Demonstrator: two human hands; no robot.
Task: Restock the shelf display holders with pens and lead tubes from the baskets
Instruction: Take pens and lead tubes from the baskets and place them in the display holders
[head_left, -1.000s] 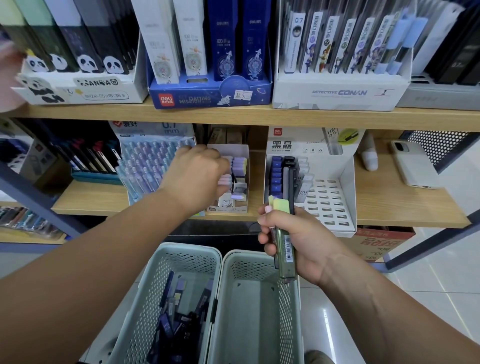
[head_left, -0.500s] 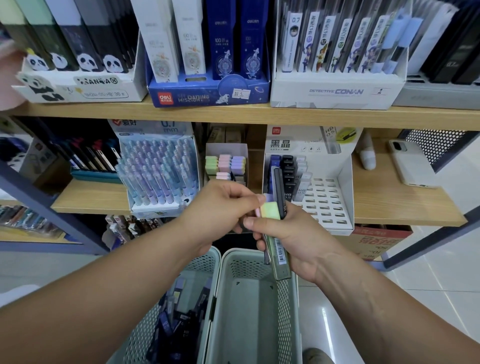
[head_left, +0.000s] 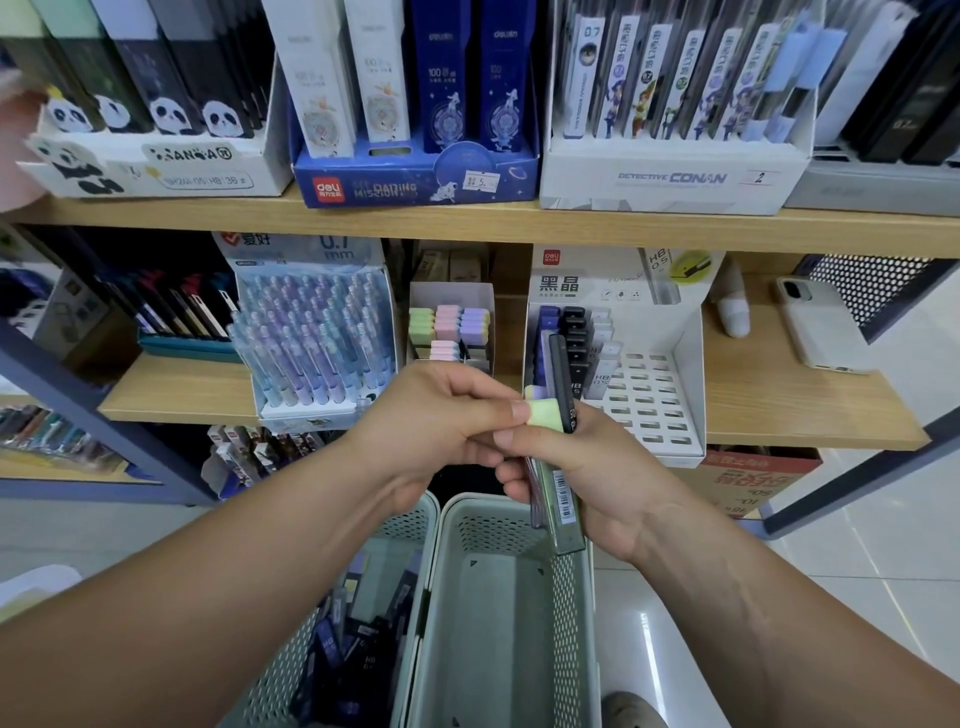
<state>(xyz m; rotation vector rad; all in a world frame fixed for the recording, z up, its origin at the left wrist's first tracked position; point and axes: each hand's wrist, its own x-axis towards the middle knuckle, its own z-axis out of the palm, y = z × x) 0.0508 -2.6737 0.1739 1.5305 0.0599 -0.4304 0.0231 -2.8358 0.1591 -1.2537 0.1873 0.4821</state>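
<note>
My right hand (head_left: 582, 467) grips a small bundle of lead tubes (head_left: 558, 499): a green-capped clear one with a barcode, a dark one sticking up, a purple one behind. My left hand (head_left: 436, 431) pinches the pale green cap (head_left: 545, 413) at the bundle's top. Both hands hover in front of the middle shelf, above two pale green baskets. The left basket (head_left: 415, 525) holds several dark lead tubes (head_left: 353, 649); the right basket (head_left: 519, 597) shows a bare bottom. Behind stand a small holder of pastel tubes (head_left: 451, 325) and a white slotted lead holder (head_left: 644, 395), partly filled.
A holder of purple-blue pens (head_left: 317, 343) stands left of the pastel holder. A white phone (head_left: 818, 332) and a small white object (head_left: 732, 312) lie on the shelf's right. Boxed pen displays line the upper shelf (head_left: 467, 223). A cardboard box (head_left: 753, 478) sits below right.
My left hand came back from the pastel holder on the shelf to my right hand and now pinches the green-capped tube. The bundle in my right hand stayed about where it was.
</note>
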